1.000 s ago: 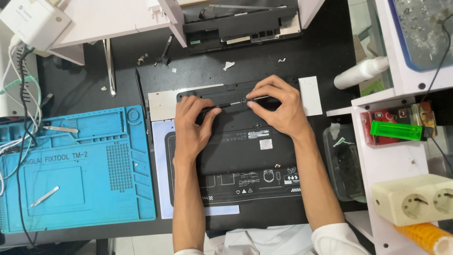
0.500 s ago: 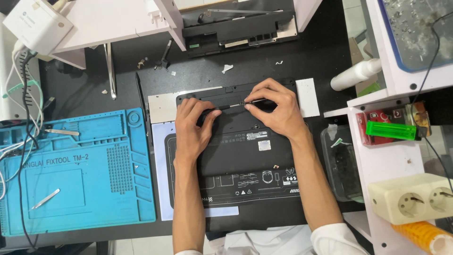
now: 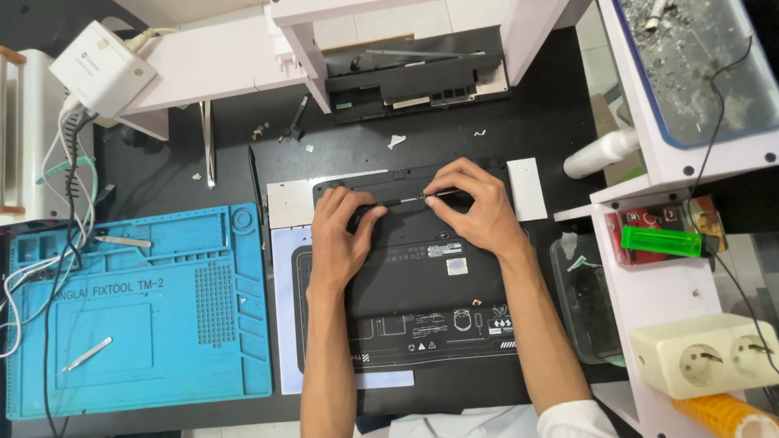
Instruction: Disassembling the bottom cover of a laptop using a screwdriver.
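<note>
A repair workshop for fixing computers. Left of the left hand (image 3: 341, 239), a blue rubber work mat (image 3: 138, 316) with metal tweezers (image 3: 88, 354). Right of the right hand (image 3: 479, 207), a cream plastic power socket (image 3: 714, 353).

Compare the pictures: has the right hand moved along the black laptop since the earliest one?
No. The right hand stays at the far edge of the black laptop, pinching the thin tool; only the camera view shifted slightly.

Both bare forearms reach up from the bottom edge to mid-frame. The left hand (image 3: 341, 235) lies palm-down, fingers curled forward. The right hand (image 3: 475, 207) arches, its fingers (image 3: 434, 197) pinched together toward the left hand.
</note>
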